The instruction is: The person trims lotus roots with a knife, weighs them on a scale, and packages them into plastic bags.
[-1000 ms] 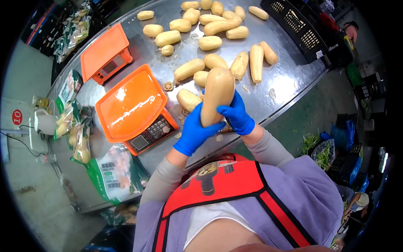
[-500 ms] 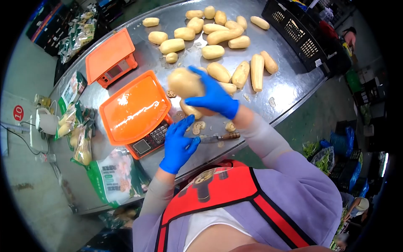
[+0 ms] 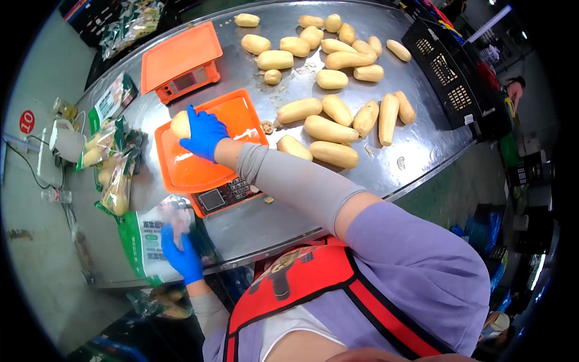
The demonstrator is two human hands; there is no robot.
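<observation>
My right hand (image 3: 206, 134), in a blue glove, grips a peeled lotus root segment (image 3: 180, 125) over the orange weighing tray (image 3: 241, 130) of a scale. Whether the segment touches the tray is hard to tell. My left hand (image 3: 182, 256), gloved too, has its fingers apart at the printed plastic bags (image 3: 151, 241) on the table's near left side. Close to the tray's right edge lie a small lotus root slice (image 3: 267, 127) and a lotus root (image 3: 294, 147). My right forearm hides part of the table in front of the scale.
Many peeled lotus roots (image 3: 330, 129) cover the middle and far side of the metal table (image 3: 386, 172). A second orange scale (image 3: 182, 60) stands behind the first. Filled bags (image 3: 117, 190) line the left edge. A black crate (image 3: 440, 72) stands at the right.
My right hand has carried the lotus root left, over the scale's tray. My left hand has moved from beside the scale down to the plastic bags. The view has shifted slightly.
</observation>
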